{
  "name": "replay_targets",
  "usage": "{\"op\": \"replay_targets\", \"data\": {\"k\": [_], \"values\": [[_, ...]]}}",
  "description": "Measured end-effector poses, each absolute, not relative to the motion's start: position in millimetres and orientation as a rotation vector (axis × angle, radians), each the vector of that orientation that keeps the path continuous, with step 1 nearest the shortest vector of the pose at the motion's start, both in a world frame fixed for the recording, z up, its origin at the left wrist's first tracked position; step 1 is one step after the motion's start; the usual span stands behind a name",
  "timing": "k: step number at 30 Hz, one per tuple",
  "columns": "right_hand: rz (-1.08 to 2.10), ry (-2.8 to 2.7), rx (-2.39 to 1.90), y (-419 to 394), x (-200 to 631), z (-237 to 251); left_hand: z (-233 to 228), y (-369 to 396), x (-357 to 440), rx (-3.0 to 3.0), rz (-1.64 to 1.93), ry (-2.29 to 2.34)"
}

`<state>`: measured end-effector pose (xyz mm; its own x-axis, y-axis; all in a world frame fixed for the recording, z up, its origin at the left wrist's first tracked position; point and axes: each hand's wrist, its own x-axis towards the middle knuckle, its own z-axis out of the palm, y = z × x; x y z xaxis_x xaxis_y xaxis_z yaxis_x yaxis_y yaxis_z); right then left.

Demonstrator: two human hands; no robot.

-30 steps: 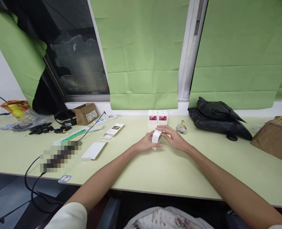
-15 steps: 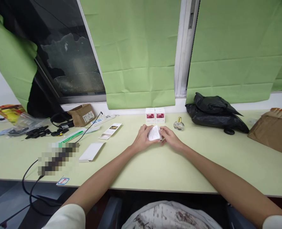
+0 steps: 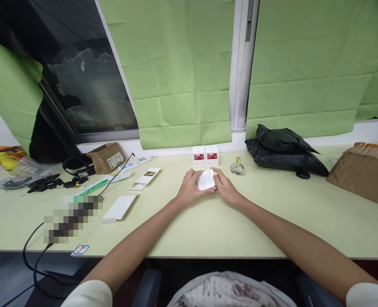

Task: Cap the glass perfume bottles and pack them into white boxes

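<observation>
Head camera view, looking down at a pale green desk (image 3: 208, 230): both hands meet at its middle, the left hand (image 3: 189, 191) and right hand (image 3: 224, 189) each closed around a small white carton (image 3: 206, 180) held just above the desk. Its top looks partly opened, though whether anything is inside cannot be seen. Just behind stand two matching cartons with pink labels (image 3: 205, 155), seemingly finished, and beside them a small glass perfume bottle (image 3: 237, 167), not yet boxed
</observation>
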<state>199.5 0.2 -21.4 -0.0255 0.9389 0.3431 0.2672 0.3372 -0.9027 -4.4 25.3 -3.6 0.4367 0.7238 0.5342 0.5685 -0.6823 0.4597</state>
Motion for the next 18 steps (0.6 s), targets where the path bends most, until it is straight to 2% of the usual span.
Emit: {"op": "replay_targets", "data": {"k": [4, 11, 18], "values": [[0.789, -1.478, -1.091, 8, 213, -19, -5, 32, -9, 2.406, 1.127, 1.086], [0.162, -1.895, -0.918, -8, 216, -1, -6, 35, -11, 2.444, 1.138, 1.078], [0.074, -1.857, -1.060, -7, 214, 3, -6, 35, -12, 2.433, 1.161, 1.103]]}}
